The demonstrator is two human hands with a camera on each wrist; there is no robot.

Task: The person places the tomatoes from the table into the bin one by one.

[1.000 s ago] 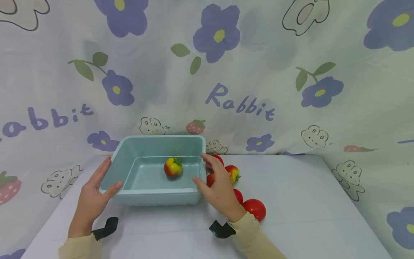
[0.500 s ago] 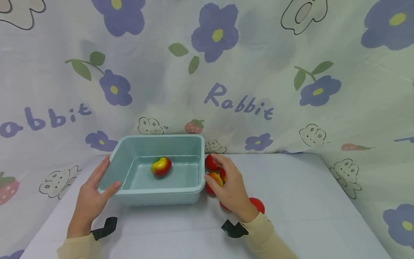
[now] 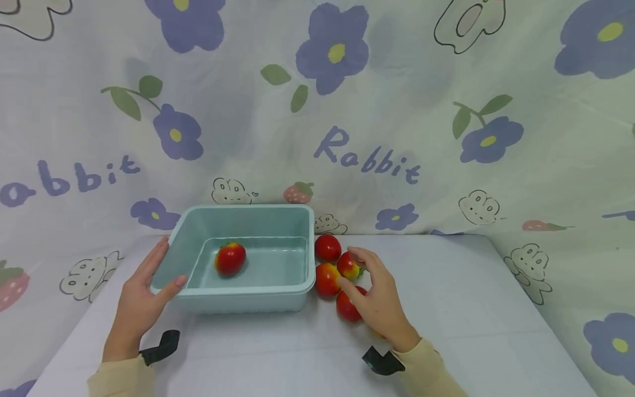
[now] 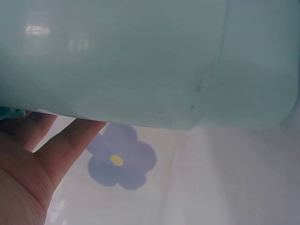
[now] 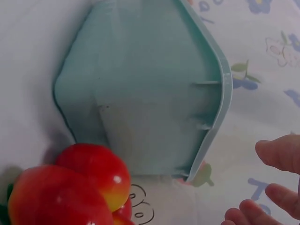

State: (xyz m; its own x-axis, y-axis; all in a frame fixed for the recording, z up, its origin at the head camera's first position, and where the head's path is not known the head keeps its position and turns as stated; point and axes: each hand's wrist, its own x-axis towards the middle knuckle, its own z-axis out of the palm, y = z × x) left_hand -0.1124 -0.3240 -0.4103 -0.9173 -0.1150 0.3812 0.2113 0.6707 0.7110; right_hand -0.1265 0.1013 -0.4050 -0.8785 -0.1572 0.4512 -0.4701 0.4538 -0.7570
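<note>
A pale blue-green plastic bin [image 3: 243, 300] stands on the white table. My left hand [image 3: 136, 306] grips its front left corner, thumb over the rim and fingers along the outer left wall. Inside the bin lies a glossy red-and-yellow, tomato-like fruit [image 3: 230, 259], left of the middle. My right hand [image 3: 382, 303] is right of the bin, thumb and fingers apart, holding nothing. Beside and partly under it are several similar fruits, among them a red one [image 3: 327, 248], a red-orange one [image 3: 327, 280] and one with a green top [image 3: 349, 266]. Another red fruit [image 3: 349, 304] is partly covered by the hand.
Behind the table hangs a white cloth [image 3: 278, 138] printed with purple flowers and rabbits. The white tabletop [image 3: 461, 309] stretches to the right of the fruits. A black wrist strap piece [image 3: 383, 361] shows at the right sleeve, and another [image 3: 163, 347] at the left.
The fruit in the bin has rolled left and turned. My right hand has drawn away from the bin's right rim, to the right over the fruits. The left hand stays put.
</note>
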